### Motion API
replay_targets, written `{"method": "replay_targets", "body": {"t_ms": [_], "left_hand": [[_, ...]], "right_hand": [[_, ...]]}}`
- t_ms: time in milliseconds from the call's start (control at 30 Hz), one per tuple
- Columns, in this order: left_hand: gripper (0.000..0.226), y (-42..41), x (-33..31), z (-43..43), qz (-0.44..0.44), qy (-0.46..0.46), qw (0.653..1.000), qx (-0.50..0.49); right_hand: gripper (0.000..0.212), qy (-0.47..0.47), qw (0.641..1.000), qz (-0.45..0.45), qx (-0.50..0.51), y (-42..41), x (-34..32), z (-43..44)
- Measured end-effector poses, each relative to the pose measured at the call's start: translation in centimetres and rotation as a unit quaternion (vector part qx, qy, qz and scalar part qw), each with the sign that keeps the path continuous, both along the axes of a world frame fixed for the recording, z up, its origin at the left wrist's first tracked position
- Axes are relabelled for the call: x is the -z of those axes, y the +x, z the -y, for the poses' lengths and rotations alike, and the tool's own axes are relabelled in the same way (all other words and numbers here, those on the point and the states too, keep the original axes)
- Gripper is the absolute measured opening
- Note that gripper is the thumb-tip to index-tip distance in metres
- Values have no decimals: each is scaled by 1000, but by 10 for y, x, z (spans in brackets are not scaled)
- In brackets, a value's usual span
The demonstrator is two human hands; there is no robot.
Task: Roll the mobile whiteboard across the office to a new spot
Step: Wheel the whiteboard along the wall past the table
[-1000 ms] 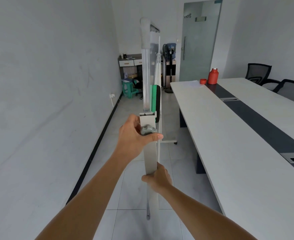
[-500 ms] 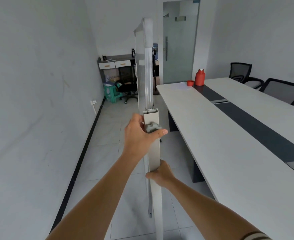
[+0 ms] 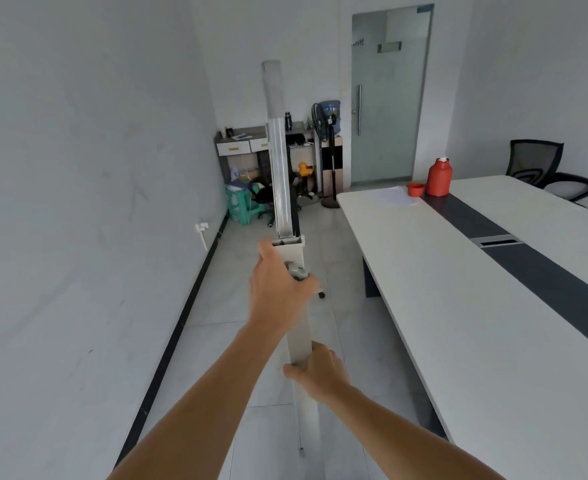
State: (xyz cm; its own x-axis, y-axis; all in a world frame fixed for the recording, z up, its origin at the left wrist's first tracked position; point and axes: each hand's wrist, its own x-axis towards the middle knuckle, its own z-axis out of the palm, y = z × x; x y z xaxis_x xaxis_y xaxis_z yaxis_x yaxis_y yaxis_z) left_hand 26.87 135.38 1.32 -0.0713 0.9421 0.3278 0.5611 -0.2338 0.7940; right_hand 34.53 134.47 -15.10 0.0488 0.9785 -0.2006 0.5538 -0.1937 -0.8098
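While the mobile whiteboard (image 3: 278,161) is standing edge-on in the aisle between the left wall (image 3: 77,202) and the long conference table (image 3: 458,306), a person is gripping its near upright post (image 3: 297,320) with both bare hands. The left hand (image 3: 278,289) is wrapping closed around the post just below its top end, with the thumb lying beside a grey adjustment knob (image 3: 297,271). The right hand (image 3: 320,372) is closing on the same post lower down, fingers curled round it from the right. Only the thin silver edge of the board is showing, rising upright above the post. One caster (image 3: 321,294) is showing on the tiled floor (image 3: 251,306) just past the left hand. On the far end of the table a red jug (image 3: 439,177) is standing beside a small red cup (image 3: 415,189) and a sheet of paper (image 3: 394,195). Beyond, a frosted glass door (image 3: 386,98), a standing fan (image 3: 327,157), a small desk (image 3: 244,143) and a green stool (image 3: 242,206) are filling the far corner, and black office chairs (image 3: 542,171) are sitting across the table.
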Motion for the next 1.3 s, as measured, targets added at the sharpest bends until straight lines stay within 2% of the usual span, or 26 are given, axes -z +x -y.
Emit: {"method": "replay_targets", "body": {"t_ms": [100, 200, 533, 800, 1300], "left_hand": [[56, -10, -4, -51, -6, -16, 1000, 2], [59, -25, -5, -105, -2, -24, 1000, 7], [60, -101, -7, -290, 14, -21, 996, 88], [63, -167, -8, -439, 7, -22, 992, 126], [66, -242, -3, -735, 1, -28, 983, 182]], "right_hand": [[59, -16, 999, -18, -41, -2, 0, -55], [59, 6, 999, 0, -46, -13, 4, -105], [51, 107, 991, 71, 30, -94, 12, -274], [51, 109, 986, 103, 76, -164, 8, -413], [56, 130, 967, 174, 131, -245, 19, -695]]}}
